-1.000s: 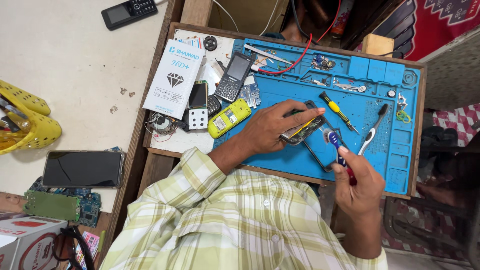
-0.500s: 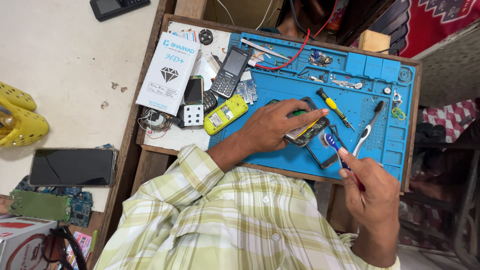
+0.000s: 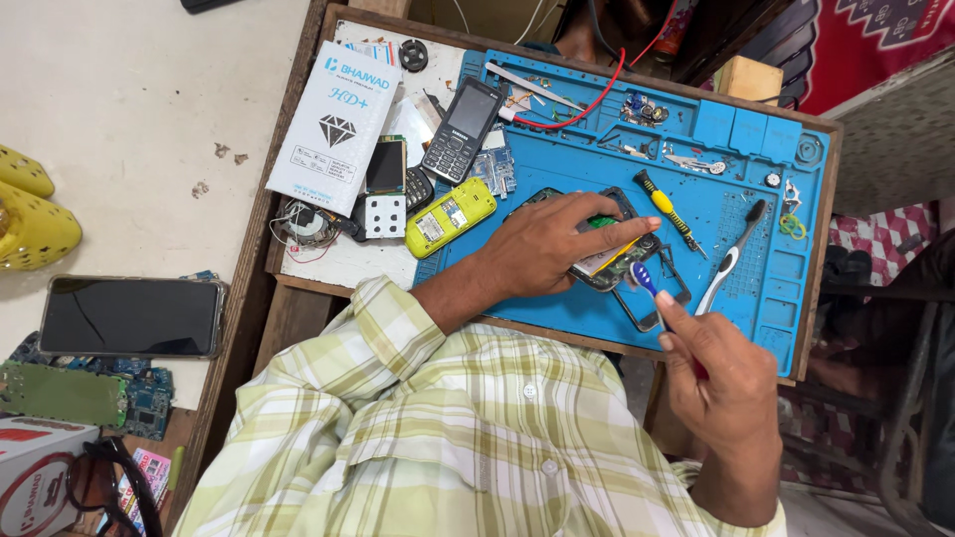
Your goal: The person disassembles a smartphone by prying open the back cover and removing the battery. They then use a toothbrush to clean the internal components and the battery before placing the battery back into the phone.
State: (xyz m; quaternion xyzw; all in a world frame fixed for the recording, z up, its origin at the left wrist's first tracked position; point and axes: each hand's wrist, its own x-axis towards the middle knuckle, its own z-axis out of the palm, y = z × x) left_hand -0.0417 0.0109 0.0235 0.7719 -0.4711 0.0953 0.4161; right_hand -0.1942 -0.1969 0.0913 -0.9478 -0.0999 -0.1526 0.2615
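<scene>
Left hand (image 3: 557, 244) presses opened phone (image 3: 612, 254) flat on blue mat (image 3: 726, 199), centre of table (image 3: 298, 298). Right hand (image 3: 721, 383), at 5 o'clock from phone, grips toothbrush (image 3: 647, 283), bristles at board edge. Risks: hard scrubbing dislodges tiny components; phone slips toward loose frame (image 3: 657, 298); screwdriver (image 3: 668, 211) at 1 o'clock gets knocked.

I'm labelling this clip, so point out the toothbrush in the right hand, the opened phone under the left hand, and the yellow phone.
toothbrush (image 3: 645, 278), head view, blue bristle head.
opened phone (image 3: 607, 267), head view, exposed edge beside the fingers.
yellow phone (image 3: 450, 217), head view, middle of its body.
</scene>
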